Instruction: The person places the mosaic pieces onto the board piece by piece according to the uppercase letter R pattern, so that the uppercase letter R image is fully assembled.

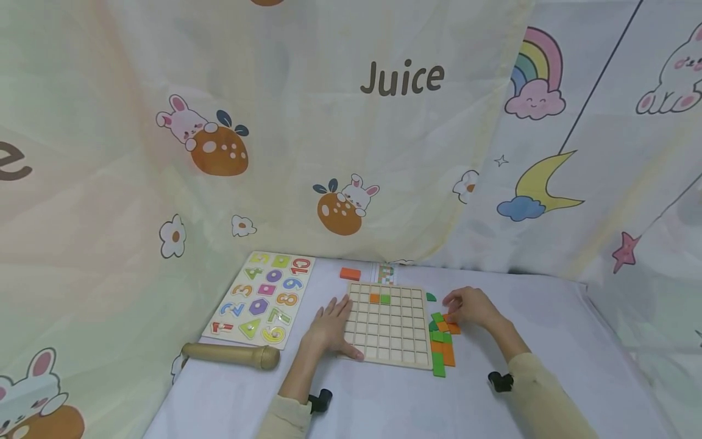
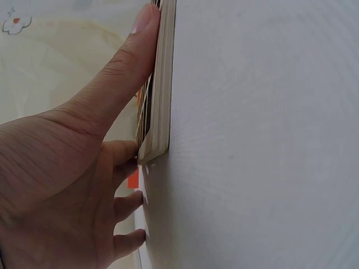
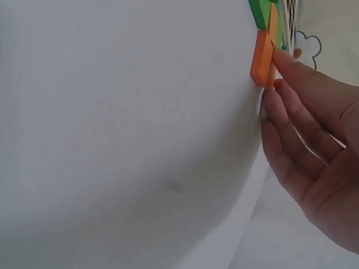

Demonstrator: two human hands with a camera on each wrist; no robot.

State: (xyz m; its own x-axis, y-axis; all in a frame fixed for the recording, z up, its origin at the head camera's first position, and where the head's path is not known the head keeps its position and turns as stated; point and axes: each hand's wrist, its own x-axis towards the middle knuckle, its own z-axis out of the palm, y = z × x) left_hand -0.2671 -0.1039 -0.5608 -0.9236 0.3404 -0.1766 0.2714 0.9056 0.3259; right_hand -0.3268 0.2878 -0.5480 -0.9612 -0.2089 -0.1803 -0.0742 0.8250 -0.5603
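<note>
A wooden grid board (image 1: 388, 353) lies on the white table, with an orange square (image 1: 375, 298) and a green square (image 1: 386, 299) side by side in its upper cells. My left hand (image 1: 328, 329) rests with spread fingers at the board's left edge. In the left wrist view, the left thumb (image 2: 120, 64) lies along the board's side (image 2: 161, 101). To the right of the board is a pile of green and orange blocks (image 1: 443, 350). At its top, my right hand (image 1: 473, 306) pinches an orange block (image 3: 261, 59) between thumb and finger, close against other pieces.
A number-and-shape puzzle board (image 1: 237, 291) lies at the left, with a gold toy microphone (image 1: 230, 355) in front of it. Behind the grid board are a red-orange block (image 1: 350, 274) and a small pattern card (image 1: 386, 274). A printed curtain (image 1: 307, 134) hangs behind the table.
</note>
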